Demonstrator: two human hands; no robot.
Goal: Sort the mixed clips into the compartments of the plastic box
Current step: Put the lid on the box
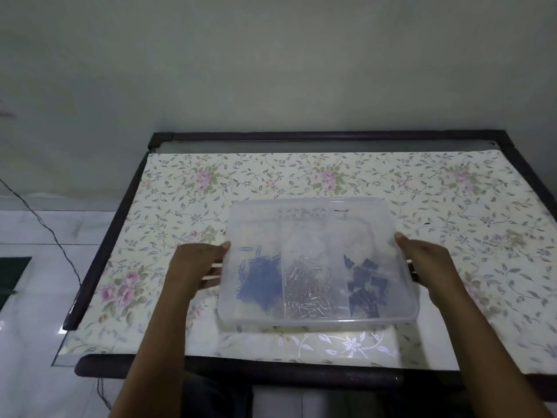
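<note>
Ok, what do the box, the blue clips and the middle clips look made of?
The box looks like translucent, slightly frosted plastic; its contents show through. The blue clips are probably coated wire: thin loops, even blue. The middle clips are likely bare metal: thin silvery strands catching light.

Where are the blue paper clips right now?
Head view: the blue paper clips lie in the left compartment of the plastic box, beside the silver clips in the middle one, near the left hand gripping that edge.

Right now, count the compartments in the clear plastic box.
3: the left holds blue paper clips, the middle silver clips, the right dark binder clips. Glare may hide dividers.
</note>
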